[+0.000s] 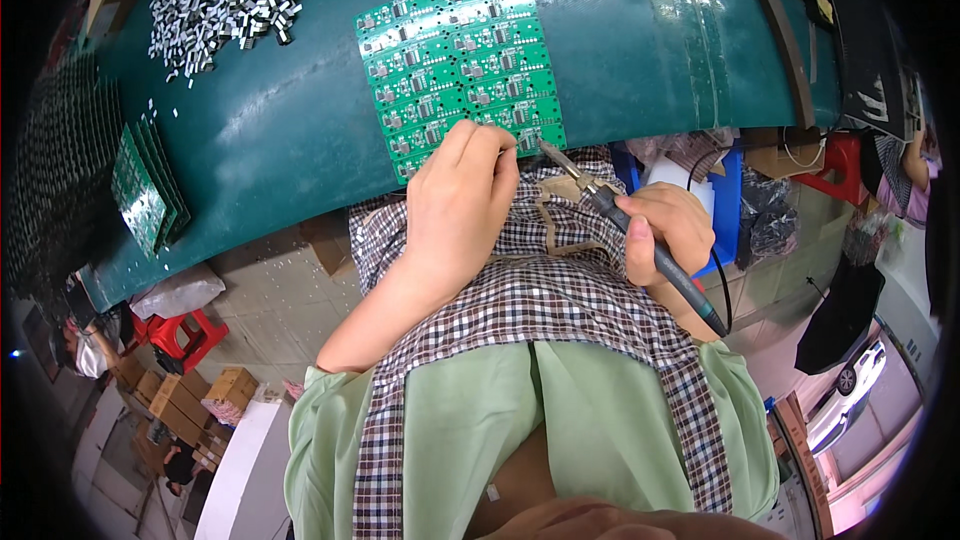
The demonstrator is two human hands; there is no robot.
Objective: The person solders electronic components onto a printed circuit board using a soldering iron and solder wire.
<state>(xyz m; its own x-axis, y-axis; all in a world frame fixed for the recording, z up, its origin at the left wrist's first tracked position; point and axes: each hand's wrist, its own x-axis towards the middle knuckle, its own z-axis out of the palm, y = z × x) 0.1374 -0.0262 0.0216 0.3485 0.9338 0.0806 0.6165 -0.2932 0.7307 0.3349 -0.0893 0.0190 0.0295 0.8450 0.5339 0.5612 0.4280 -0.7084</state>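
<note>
A panel of green circuit boards [460,50], two columns wide, lies on the green table mat near its front edge. My left hand [462,185] rests at the panel's near edge, its fingers curled and pinched together over the boards. Whatever sits between those fingertips is hidden. In my right hand [668,230] is a soldering iron [690,290], gripped like a pen with its cord trailing off the back end. The iron's metal tip points up and left, close to the panel's near right corner. Whether it touches the board I cannot tell.
A heap of small metal parts [225,0] lies at the far left of the table mat [290,140]. Several upright circuit panels [145,190] stand at the left edge. A dark bar [780,40] lies at the right. Below the table are a blue bin [728,205] and red stools [188,335].
</note>
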